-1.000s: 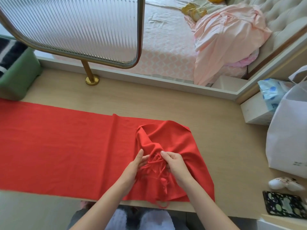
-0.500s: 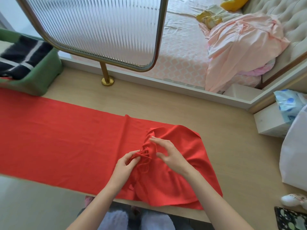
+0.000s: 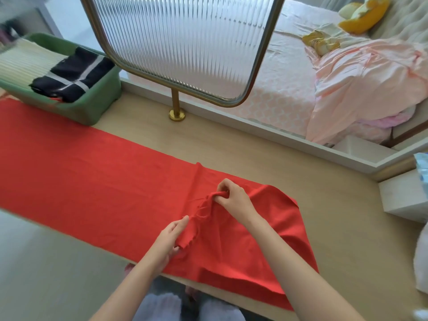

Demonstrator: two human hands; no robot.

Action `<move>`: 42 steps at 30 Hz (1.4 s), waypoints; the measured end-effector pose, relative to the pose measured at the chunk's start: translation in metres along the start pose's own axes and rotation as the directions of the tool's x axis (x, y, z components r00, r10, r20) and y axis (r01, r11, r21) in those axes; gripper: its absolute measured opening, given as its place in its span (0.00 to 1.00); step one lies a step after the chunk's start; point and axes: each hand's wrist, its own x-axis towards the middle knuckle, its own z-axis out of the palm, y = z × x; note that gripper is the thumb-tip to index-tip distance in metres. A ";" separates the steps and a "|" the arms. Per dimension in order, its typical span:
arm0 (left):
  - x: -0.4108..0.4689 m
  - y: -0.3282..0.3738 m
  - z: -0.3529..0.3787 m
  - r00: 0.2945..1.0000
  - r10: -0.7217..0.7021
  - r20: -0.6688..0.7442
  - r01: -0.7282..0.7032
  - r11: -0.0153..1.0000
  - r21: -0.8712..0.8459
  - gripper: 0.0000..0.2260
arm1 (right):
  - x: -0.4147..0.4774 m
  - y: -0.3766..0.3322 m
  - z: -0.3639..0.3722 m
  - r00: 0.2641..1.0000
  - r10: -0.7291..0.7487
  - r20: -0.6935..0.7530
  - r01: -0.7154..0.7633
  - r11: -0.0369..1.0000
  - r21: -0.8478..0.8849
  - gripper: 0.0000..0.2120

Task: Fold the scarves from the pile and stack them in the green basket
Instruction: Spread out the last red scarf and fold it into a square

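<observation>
Red and laid along the tabletop (image 3: 335,216) beside the green basket (image 3: 97,105), the scarf (image 3: 92,177) was pinched at its bunched fringed end by curled fingers (image 3: 223,185) of the right hand (image 3: 234,200) and gripped by the left hand (image 3: 168,242), seemingly for straightening.

No text, label, brand, number or sign can be read. The blue-and-white pack (image 3: 422,166) at the right edge is cut off by the frame and blurred, so it cannot be told whether it bears any print.
</observation>
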 end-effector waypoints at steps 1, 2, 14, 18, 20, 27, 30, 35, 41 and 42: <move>-0.002 -0.003 -0.005 0.999 0.024 0.031 -0.025 0.999 0.035 0.20 | 0.001 0.000 0.005 1.000 -0.001 0.013 0.002 1.000 -0.022 0.08; -0.002 -0.007 -0.009 0.997 0.043 0.066 -0.050 0.993 0.105 0.26 | 0.002 0.000 0.011 0.999 -0.006 0.032 0.007 1.000 -0.031 0.06; -0.007 -0.039 -0.044 0.962 0.070 -0.264 -0.006 0.971 0.238 0.13 | 0.006 0.043 0.010 0.989 0.141 0.051 -0.139 0.990 -0.036 0.15; -0.010 -0.040 -0.039 0.977 -0.006 -0.212 0.025 0.996 0.084 0.04 | 0.020 0.040 0.009 0.987 0.117 0.110 -0.089 0.968 -0.234 0.09; -0.011 -0.042 -0.040 0.986 -0.012 -0.167 0.024 0.997 0.073 0.10 | 0.026 0.035 0.014 0.978 0.093 0.186 -0.010 0.915 -0.403 0.08; -0.014 -0.051 -0.045 0.972 0.115 -0.206 -0.071 0.976 0.207 0.15 | 0.030 0.033 0.020 0.982 0.000 0.188 0.136 0.691 -0.710 0.10; -0.017 -0.047 -0.043 0.965 0.170 -0.200 -0.140 0.978 0.154 0.05 | 0.034 0.034 0.019 0.988 -0.143 0.052 0.148 0.821 -0.552 0.05; -0.022 -0.031 -0.045 0.920 0.265 -0.289 -0.267 0.963 0.032 0.05 | 0.032 0.005 0.012 0.859 -0.436 -0.270 0.360 0.887 -0.288 0.08; -0.009 -0.038 -0.062 0.910 0.108 -0.400 -0.168 0.978 -0.120 0.09 | 0.022 0.032 0.030 0.929 -0.173 0.328 0.314 0.837 -0.448 0.13; -0.007 -0.041 -0.064 0.913 0.051 -0.405 -0.124 0.980 -0.156 0.10 | 0.018 0.038 0.033 0.923 -0.095 0.373 0.277 0.837 -0.472 0.14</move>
